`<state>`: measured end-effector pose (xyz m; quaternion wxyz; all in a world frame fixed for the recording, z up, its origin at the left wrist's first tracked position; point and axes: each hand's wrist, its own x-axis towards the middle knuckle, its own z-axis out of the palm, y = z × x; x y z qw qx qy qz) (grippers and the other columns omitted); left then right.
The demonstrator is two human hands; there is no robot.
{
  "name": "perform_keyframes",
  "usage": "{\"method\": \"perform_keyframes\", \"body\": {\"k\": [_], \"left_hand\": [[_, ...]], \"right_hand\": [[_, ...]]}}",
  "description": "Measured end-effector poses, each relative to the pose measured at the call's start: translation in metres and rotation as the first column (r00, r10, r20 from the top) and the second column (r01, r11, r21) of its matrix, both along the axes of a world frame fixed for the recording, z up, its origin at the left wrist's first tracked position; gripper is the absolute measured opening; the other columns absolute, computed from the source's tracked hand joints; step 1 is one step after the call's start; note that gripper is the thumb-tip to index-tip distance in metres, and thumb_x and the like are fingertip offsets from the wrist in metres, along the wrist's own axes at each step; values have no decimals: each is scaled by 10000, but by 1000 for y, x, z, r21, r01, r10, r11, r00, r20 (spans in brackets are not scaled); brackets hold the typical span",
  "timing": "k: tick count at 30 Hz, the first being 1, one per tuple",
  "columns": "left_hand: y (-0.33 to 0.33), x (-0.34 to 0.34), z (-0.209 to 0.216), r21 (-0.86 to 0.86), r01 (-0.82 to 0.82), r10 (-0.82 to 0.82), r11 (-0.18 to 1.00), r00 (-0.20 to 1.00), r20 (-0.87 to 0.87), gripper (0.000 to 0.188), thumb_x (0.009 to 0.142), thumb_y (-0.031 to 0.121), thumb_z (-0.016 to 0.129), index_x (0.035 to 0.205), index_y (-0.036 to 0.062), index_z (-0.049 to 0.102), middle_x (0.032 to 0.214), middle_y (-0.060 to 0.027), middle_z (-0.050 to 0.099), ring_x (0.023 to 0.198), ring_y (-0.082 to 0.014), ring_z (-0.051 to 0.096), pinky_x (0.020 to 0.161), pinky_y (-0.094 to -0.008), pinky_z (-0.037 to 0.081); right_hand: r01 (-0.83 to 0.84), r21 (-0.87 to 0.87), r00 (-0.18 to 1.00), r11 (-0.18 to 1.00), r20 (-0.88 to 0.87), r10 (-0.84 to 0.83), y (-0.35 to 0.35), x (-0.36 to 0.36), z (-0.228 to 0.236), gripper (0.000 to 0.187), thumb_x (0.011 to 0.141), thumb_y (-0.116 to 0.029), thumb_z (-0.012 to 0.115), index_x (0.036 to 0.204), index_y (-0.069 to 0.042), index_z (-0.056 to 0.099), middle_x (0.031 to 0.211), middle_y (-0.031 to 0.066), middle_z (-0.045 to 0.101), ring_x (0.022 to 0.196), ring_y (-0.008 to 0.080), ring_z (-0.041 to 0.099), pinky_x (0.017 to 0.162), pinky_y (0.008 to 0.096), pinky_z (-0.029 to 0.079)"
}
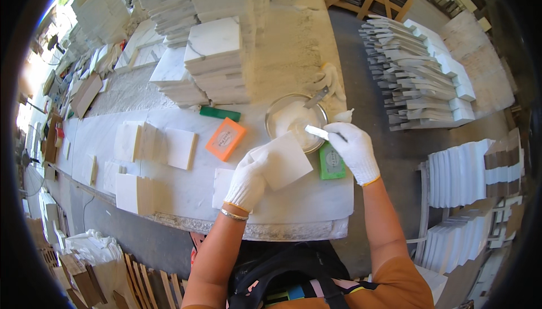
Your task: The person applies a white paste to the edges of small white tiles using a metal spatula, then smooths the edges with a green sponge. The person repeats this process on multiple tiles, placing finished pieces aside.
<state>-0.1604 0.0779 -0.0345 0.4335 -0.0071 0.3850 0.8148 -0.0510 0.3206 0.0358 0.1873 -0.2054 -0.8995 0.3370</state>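
My left hand (248, 182), in a white knit glove, grips a square white stone tile (285, 162) by its left edge and holds it tilted above the slab. In my gloved right hand (355, 149) is a putty knife (317, 133), its blade thick with white paste, reaching over the near right rim of a metal bowl (270, 118). White paste (291, 118) coats the inside of the bowl, and a second flat metal tool (316, 98) leans on its far rim. Close beside my right hand lies a green pad (332, 162). Another white tile (222, 187) lies partly behind my left hand.
An orange pad (226, 139) and a dark green block (220, 114) lie left of the bowl. White tiles (135, 193) stand on the slab's left. Tall tile stacks (214, 55) rise behind. A crumpled glove (332, 83) lies beyond the bowl. Stone strips (415, 77) stand at right.
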Motion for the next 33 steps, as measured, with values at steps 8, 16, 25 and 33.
{"method": "perform_keyframes", "body": {"k": [8, 16, 25, 33], "left_hand": [[-2, 2, 0, 2, -23, 23, 1000, 998, -53, 505, 1001, 228, 650, 1415, -44, 552, 1273, -74, 676, 1116, -174, 649, 1000, -330, 517], [-1, 1, -3, 16, -6, 6, 1000, 1000, -19, 481, 994, 233, 670, 1376, -43, 571, 1262, -75, 667, 1134, -176, 636, 1006, -347, 516], [-3, 4, 5, -21, -42, 42, 999, 999, -6, 405, 1016, 183, 643, 1348, -40, 580, 1256, -78, 654, 1128, -175, 630, 1007, -351, 512], [0, 5, 8, -32, -51, 51, 998, 999, -9, 358, 1020, 162, 625, 1320, -29, 582, 1256, -87, 645, 1131, -177, 623, 1017, -354, 507]], "right_hand": [[350, -100, 934, 931, -42, -356, 20, 14, -2, 357, 894, -304, 780, 1132, -49, 701, 979, 112, 735, 873, 217, 715, 809, 352, 549], [120, -90, 991, 989, 74, -113, 66, -7, -45, 522, 812, -344, 822, 1208, -24, 706, 1308, 157, 636, 1159, 292, 653, 990, 362, 506], [25, -330, 998, 944, -51, -45, 44, 3, 0, 348, 887, -147, 771, 1188, 2, 680, 1040, 53, 724, 959, 104, 642, 896, 281, 513], [-182, -395, 982, 900, -23, 189, 10, -2, 32, 385, 834, -160, 852, 1185, -39, 752, 1064, 71, 744, 944, 119, 691, 837, 293, 556]]}}
